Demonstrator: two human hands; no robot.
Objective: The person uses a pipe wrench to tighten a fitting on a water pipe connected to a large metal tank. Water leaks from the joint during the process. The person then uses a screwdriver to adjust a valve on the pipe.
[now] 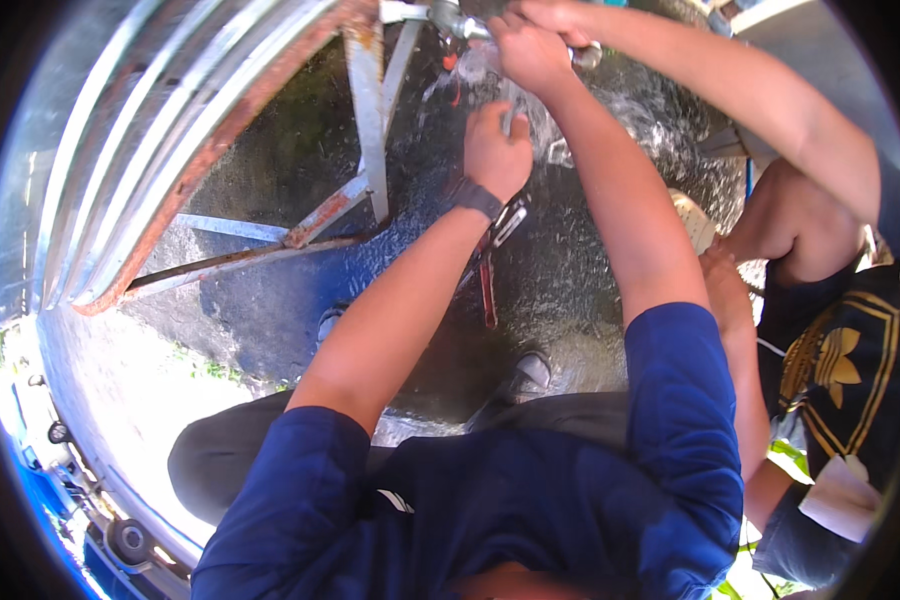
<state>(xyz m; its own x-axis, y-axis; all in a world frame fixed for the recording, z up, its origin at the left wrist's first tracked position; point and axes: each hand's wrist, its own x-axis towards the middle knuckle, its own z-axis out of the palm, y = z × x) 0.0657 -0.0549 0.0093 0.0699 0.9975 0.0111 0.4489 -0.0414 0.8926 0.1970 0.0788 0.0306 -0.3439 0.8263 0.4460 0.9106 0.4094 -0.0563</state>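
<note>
At the top, my right hand (pixel 530 52) is closed around a metal pipe (pixel 587 56) beside a grey metal fitting (pixel 450 18). Water (pixel 552 135) sprays and splashes just below it. My left hand (pixel 498 150), with a dark band on the wrist, is lower and a little to the left. Its fingers are apart, and nothing shows in them. A small red piece (pixel 450 62) hangs by the fitting. Partly behind my left wrist, a red-handled metal tool (pixel 488 290) lies on the wet ground. Another person's hand (pixel 555 18) reaches in beside my right hand.
A rusty metal frame with pale slats (pixel 160 190) stands at left, its braces (pixel 320 210) reaching toward the middle. At right, another person crouches close, with a bare knee (pixel 800 215) and dark clothing (pixel 840 370). Wet concrete (pixel 570 300) lies below my arms.
</note>
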